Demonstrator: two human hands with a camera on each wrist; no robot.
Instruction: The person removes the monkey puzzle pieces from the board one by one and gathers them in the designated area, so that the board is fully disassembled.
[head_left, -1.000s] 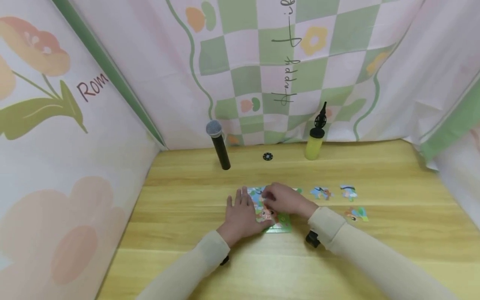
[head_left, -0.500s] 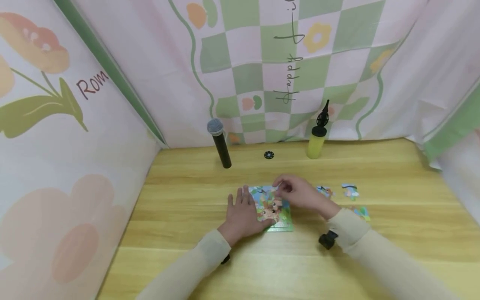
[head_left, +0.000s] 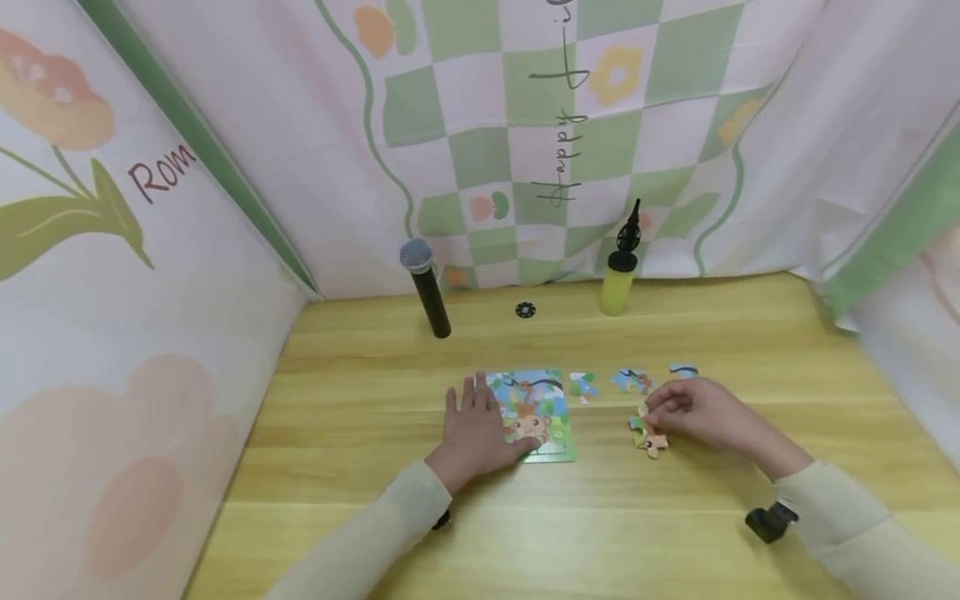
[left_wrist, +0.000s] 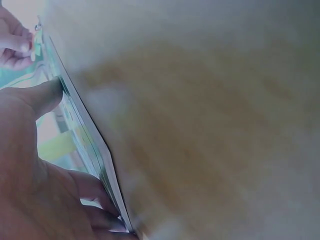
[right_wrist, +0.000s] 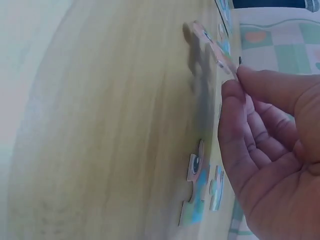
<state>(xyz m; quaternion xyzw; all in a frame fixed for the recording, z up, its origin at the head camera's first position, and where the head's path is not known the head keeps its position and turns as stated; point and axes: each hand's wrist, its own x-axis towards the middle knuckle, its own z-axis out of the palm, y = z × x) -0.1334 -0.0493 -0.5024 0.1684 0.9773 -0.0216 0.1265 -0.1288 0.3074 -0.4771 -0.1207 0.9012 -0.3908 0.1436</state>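
a staged tabletop booth: floral printed cloth walls a wooden table holding a microphone.

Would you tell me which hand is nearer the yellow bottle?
Right. The right hand lies in front of the yellow bottle; the left hand rests farther left.

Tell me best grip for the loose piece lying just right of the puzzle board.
Take the loose piece by its right edge, coming from above and the right. It lies flat on the table, so slide a fingertip under and pinch. The board crowds its left side, and the left hand rests there.
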